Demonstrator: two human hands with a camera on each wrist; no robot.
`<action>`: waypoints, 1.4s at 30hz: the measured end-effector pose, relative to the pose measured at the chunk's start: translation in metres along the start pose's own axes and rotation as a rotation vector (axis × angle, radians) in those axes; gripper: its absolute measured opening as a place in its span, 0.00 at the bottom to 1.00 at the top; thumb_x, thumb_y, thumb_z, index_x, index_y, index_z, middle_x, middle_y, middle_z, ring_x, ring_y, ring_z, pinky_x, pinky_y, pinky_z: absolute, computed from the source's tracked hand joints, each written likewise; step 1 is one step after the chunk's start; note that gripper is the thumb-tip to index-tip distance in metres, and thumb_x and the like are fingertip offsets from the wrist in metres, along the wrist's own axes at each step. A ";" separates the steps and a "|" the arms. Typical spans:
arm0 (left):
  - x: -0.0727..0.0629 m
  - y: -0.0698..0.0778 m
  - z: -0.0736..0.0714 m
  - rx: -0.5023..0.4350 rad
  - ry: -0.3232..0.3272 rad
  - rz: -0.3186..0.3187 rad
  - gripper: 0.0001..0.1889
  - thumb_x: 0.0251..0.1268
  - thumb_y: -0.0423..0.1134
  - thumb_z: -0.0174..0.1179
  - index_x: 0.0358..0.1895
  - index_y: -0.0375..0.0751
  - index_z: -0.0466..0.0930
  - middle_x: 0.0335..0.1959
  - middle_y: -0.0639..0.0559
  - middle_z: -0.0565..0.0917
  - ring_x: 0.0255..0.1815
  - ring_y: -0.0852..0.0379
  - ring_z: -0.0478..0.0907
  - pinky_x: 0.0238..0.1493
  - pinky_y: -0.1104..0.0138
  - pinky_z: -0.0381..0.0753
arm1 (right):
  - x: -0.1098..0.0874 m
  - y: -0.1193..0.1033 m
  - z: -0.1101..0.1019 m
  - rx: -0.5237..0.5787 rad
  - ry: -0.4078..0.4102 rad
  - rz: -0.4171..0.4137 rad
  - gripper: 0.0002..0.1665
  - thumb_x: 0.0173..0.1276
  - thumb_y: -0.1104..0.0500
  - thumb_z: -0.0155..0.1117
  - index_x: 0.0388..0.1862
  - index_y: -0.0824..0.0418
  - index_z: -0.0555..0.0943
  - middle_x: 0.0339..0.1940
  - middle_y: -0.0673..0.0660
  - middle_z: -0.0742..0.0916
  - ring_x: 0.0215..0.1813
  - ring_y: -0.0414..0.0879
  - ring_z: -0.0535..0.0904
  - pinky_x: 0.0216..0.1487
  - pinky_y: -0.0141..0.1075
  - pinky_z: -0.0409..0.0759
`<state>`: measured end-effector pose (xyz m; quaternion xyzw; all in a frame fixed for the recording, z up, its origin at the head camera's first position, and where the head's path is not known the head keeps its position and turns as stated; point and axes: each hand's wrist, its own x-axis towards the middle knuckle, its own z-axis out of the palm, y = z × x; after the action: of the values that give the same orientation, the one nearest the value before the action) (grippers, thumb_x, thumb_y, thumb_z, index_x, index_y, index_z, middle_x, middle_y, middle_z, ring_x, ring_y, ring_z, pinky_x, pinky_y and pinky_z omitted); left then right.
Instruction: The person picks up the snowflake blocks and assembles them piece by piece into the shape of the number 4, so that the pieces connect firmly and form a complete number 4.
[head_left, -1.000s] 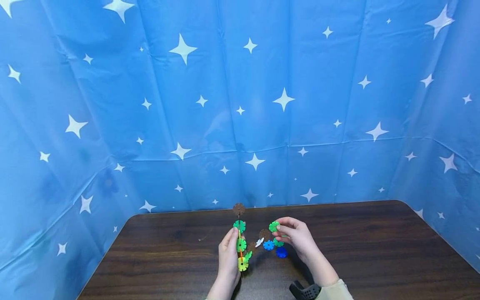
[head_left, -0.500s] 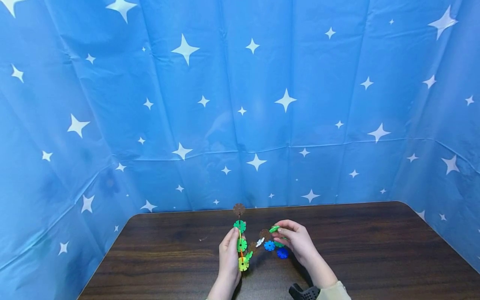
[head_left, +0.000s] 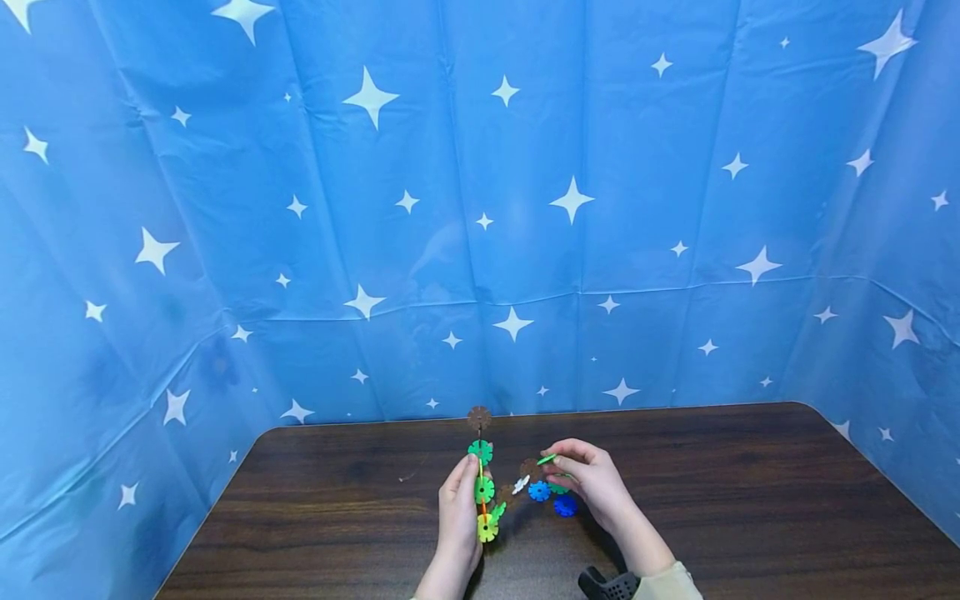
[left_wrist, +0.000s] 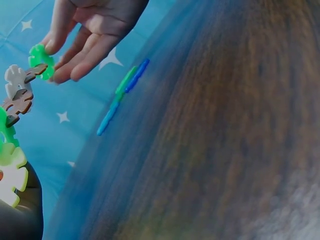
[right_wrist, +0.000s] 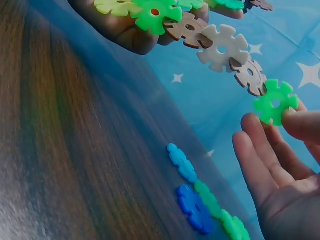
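Observation:
My left hand (head_left: 456, 508) grips a chain of interlocking snowflake discs, held up over the table. It includes a brown disc (head_left: 479, 417) at the far end, green discs and a yellow disc (head_left: 487, 527) near the wrist. From it a side branch runs toward the right: a brown disc (right_wrist: 187, 29), a white disc (right_wrist: 222, 48) and another brown disc (right_wrist: 250, 77). My right hand (head_left: 592, 479) pinches a bright green disc (right_wrist: 275, 102) between thumb and fingertips. That disc's rim meets the branch's last brown disc, their edges overlapping at the slots.
On the dark wooden table (head_left: 337, 508) below the right hand lie a light blue disc (head_left: 538, 491), a dark blue disc (head_left: 565, 505) and green discs (right_wrist: 206, 199). A blue curtain with white stars (head_left: 480, 250) hangs behind the table. A black strap (head_left: 607, 585) sits at the right wrist.
The green disc in my right fingers has turned from face-on to nearly edge-on in the head view, tipping a little lower. My left hand and its chain have hardly moved.

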<state>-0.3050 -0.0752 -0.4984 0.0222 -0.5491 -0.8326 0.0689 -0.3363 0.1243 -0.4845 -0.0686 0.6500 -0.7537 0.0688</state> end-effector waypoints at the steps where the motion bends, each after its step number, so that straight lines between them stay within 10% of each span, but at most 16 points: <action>1: 0.000 0.000 0.000 0.000 -0.001 -0.003 0.15 0.75 0.49 0.51 0.44 0.41 0.81 0.28 0.52 0.77 0.19 0.64 0.68 0.21 0.72 0.70 | 0.000 0.000 0.000 -0.014 -0.004 -0.005 0.10 0.72 0.66 0.57 0.48 0.71 0.79 0.46 0.62 0.84 0.43 0.48 0.83 0.52 0.48 0.79; 42: 0.002 -0.002 0.001 0.042 0.052 0.019 0.15 0.74 0.48 0.52 0.40 0.39 0.80 0.27 0.52 0.76 0.19 0.64 0.68 0.21 0.72 0.69 | -0.003 0.008 0.030 0.192 0.125 -0.025 0.25 0.70 0.63 0.61 0.65 0.70 0.72 0.58 0.66 0.81 0.56 0.49 0.80 0.53 0.41 0.79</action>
<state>-0.3071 -0.0744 -0.4995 0.0402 -0.5648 -0.8193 0.0905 -0.3277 0.0942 -0.4880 -0.0225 0.5769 -0.8161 0.0249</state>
